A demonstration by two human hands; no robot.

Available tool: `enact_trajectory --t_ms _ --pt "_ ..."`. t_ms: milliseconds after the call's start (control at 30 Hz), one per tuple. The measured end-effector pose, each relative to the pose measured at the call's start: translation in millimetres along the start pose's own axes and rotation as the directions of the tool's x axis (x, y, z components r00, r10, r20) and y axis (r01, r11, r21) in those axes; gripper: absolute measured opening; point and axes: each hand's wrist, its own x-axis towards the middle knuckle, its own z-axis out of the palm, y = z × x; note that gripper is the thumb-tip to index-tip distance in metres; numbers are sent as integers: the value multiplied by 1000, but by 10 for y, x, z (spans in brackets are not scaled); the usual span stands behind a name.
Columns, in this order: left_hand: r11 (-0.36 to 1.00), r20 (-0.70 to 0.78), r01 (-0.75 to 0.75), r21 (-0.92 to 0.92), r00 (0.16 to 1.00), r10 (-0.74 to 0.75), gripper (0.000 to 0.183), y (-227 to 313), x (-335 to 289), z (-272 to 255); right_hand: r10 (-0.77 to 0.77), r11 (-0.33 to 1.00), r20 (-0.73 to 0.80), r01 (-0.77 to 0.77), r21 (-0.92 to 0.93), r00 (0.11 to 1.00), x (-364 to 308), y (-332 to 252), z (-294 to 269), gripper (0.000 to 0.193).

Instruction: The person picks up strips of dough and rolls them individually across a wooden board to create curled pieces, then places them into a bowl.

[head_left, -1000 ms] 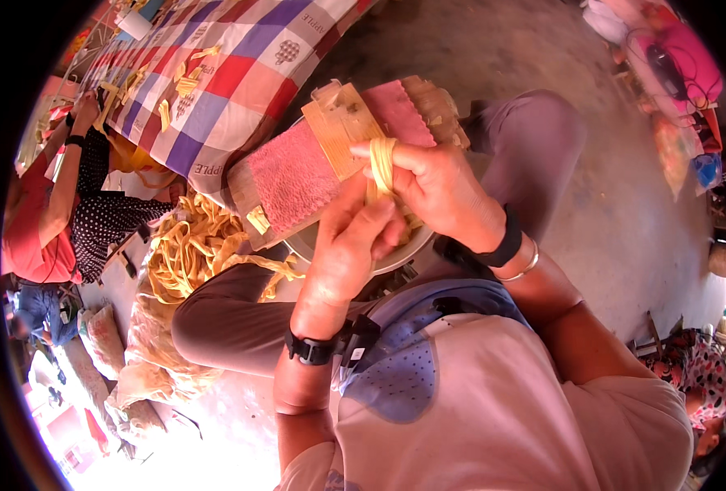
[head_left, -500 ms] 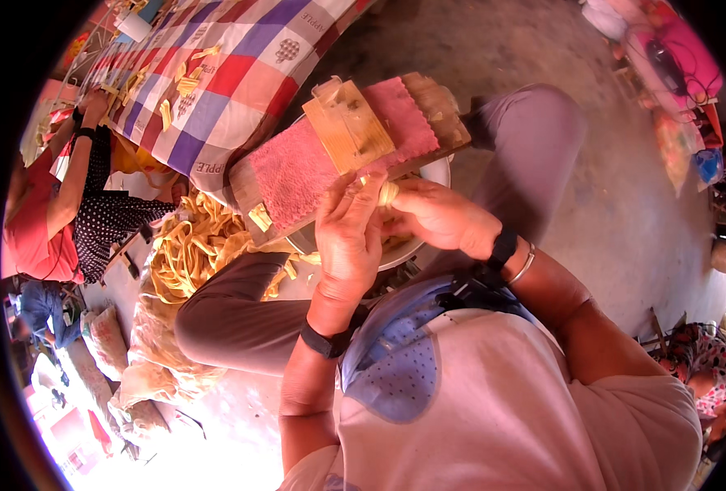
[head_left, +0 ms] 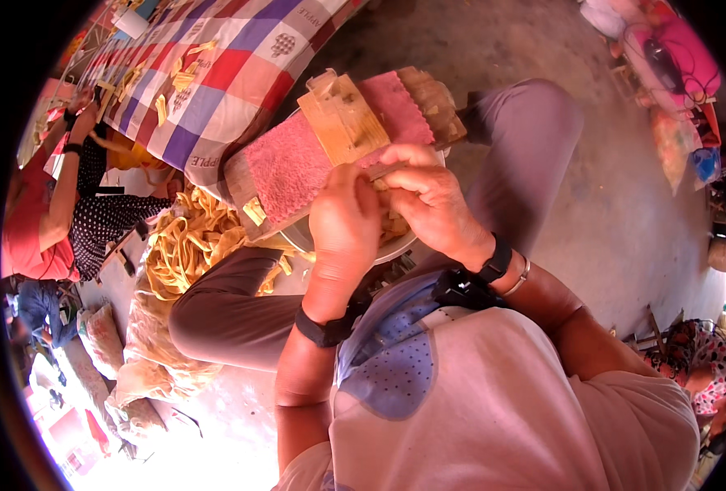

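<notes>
Over the near edge of a wooden board covered in pink cloth (head_left: 285, 172), my two hands are close together with fingers bent in. My left hand (head_left: 343, 217) is closed, its fingertips turned away from view. My right hand (head_left: 430, 200) is closed too, thumb and fingers pinched just right of the left; what either grips is hidden. A wooden block (head_left: 345, 119) lies across the cloth beyond them. Under the board stands a white basin (head_left: 400, 252) with yellow pieces in it. A small folded yellow strip (head_left: 255, 210) rests at the board's left end.
A heap of long yellow strips (head_left: 189, 245) fills a sack by my left knee. Several strips lie on a checked cloth surface (head_left: 244, 78) at the far left, where another person (head_left: 44, 217) works. Bags and a pink item (head_left: 682, 61) stand far right.
The pale yellow piece seen between my fingers is now hidden. My right hand has risen, its fingers reaching the board's near edge, and my left hand has turned its back upward.
</notes>
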Motion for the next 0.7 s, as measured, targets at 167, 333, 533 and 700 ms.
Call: enact_trajectory --t_ms 167,333,533,700 --pt "385 491 782 -489 612 -620 36 270 -317 -204 -136 987 -83 128 -97 987 66 21 -31 8" --pt "64 648 704 -707 682 -340 34 15 -439 -491 181 895 2 -166 413 983 -26 131 58 7" --pt "635 350 537 -555 843 -408 19 -170 -383 -239 179 883 196 -245 400 964 -34 177 -28 19" --pt "901 -10 -53 431 998 63 17 -189 -281 -26 326 918 209 -361 162 922 -52 130 -217 37"
